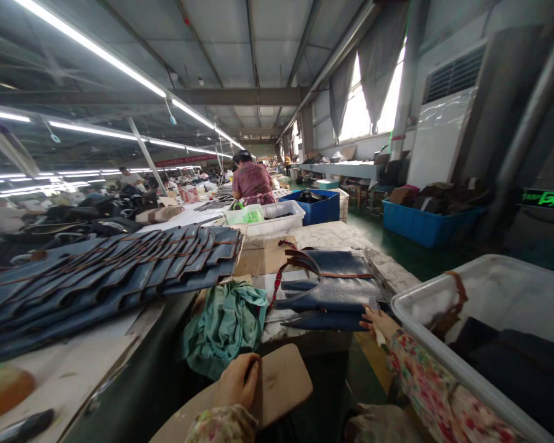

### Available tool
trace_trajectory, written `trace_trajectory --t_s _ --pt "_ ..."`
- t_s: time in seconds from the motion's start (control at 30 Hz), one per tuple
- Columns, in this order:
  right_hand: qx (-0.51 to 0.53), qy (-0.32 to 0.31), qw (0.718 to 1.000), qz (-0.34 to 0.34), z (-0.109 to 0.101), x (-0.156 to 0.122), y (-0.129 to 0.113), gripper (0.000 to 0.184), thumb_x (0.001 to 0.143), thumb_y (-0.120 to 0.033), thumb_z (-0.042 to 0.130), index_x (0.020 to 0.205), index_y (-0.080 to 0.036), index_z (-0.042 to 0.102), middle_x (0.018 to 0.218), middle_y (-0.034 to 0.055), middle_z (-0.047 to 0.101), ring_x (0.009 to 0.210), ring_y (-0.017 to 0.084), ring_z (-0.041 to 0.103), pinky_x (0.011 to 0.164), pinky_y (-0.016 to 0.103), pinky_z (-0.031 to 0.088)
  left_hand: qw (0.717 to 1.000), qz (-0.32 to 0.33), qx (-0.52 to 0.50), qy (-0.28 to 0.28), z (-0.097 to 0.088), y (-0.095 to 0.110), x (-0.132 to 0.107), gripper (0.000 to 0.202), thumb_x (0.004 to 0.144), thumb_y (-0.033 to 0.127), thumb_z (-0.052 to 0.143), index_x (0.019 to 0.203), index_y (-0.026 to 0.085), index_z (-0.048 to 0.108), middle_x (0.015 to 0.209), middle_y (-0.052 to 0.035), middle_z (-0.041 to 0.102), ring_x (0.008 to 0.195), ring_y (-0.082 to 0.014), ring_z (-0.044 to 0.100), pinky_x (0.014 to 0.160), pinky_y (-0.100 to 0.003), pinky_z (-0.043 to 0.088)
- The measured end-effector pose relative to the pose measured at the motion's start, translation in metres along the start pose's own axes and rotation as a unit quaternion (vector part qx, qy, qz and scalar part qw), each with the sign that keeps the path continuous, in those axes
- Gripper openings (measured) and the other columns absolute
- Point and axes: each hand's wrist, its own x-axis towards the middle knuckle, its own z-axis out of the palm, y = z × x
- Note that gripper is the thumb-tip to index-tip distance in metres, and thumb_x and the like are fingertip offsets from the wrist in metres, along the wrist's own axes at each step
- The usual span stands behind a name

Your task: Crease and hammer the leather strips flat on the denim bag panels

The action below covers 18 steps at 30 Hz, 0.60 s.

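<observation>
My left hand (pixel 237 381) is closed over the edge of a smooth brown board (pixel 284 384), which looks like part of a wooden seat. To the right, my right hand (pixel 379 325) reaches to the table corner with fingers stretched out and apart, beside dark blue leather-like pieces (pixel 339 286). Whether its fingertips touch them I cannot tell. Those flat pieces lie stacked, with brown edging and curved brown strips. Left of them a crumpled green cloth (pixel 228 323) hangs over the table edge, above my left hand.
Long overlapping rows of blue pieces (pixel 133 264) cover the left table. A white bin (pixel 409 301) with dark pieces stands close by my right arm. Further off are a blue bin (pixel 429 221), a white tray (pixel 284 218) and a person (pixel 253 181) in a purplish top.
</observation>
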Motion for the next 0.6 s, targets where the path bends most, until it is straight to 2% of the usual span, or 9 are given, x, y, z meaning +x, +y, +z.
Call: trace_trajectory --t_s 0.1,0.2,0.33,0.43,0.5,0.6 --pt "-0.004 0.012 1.0 0.026 0.009 0.012 0.0 0.044 0.088 -0.048 0.034 0.111 -0.012 0.047 0.085 0.0099 0.06 0.069 0.016 0.061 0.056 0.027 0.05 1.0 -0.01 -0.004 -0.003 0.001 0.0 0.001 0.027 0.079 0.029 0.035 0.089 0.022 0.06 0.09 -0.0033 0.064 0.087 -0.0179 0.057 0.079 -0.03 0.042" --pt "-0.033 0.006 0.998 0.044 0.013 0.036 -0.017 0.036 0.088 -0.044 0.04 0.1 -0.012 0.052 0.077 0.0033 0.059 0.06 0.011 0.057 0.057 0.027 0.049 0.999 -0.03 0.004 -0.014 0.002 0.001 0.002 0.026 0.079 0.029 0.036 0.088 0.024 0.06 0.09 -0.0019 0.065 0.087 -0.0174 0.058 0.08 -0.029 0.042" --pt "-0.066 0.022 0.997 0.03 0.013 0.091 -0.073 0.023 0.086 -0.035 0.048 0.086 -0.014 0.057 0.078 0.0019 0.058 0.063 0.009 0.054 0.06 0.026 0.048 0.999 -0.035 0.01 -0.021 0.001 0.003 0.002 0.027 0.08 0.03 0.035 0.088 0.023 0.06 0.091 -0.002 0.064 0.087 -0.0174 0.057 0.081 -0.029 0.041" --pt "-0.062 0.068 0.996 -0.016 0.004 0.123 -0.112 0.03 0.085 -0.039 0.05 0.096 -0.012 0.055 0.081 0.0024 0.057 0.067 0.011 0.055 0.061 0.027 0.047 0.999 -0.034 0.01 -0.02 0.001 0.002 0.002 0.027 0.08 0.029 0.035 0.089 0.023 0.06 0.092 -0.0025 0.064 0.087 -0.0176 0.058 0.08 -0.029 0.04" --pt "-0.059 0.081 0.994 -0.037 -0.003 0.127 -0.122 0.032 0.083 -0.04 0.051 0.097 -0.012 0.056 0.08 0.0023 0.057 0.064 0.01 0.054 0.06 0.026 0.047 0.999 -0.034 0.009 -0.025 0.001 0.001 0.002 0.026 0.08 0.028 0.036 0.09 0.023 0.06 0.092 -0.0025 0.064 0.087 -0.0176 0.057 0.081 -0.029 0.04" --pt "-0.061 0.069 0.995 -0.032 -0.011 0.118 -0.117 0.026 0.08 -0.035 0.056 0.091 -0.011 0.058 0.07 0.0003 0.057 0.055 0.009 0.052 0.055 0.024 0.045 0.999 -0.032 0.006 -0.033 0.001 0.0 0.002 0.026 0.08 0.028 0.037 0.09 0.023 0.06 0.092 -0.0024 0.064 0.088 -0.0174 0.057 0.081 -0.029 0.04"
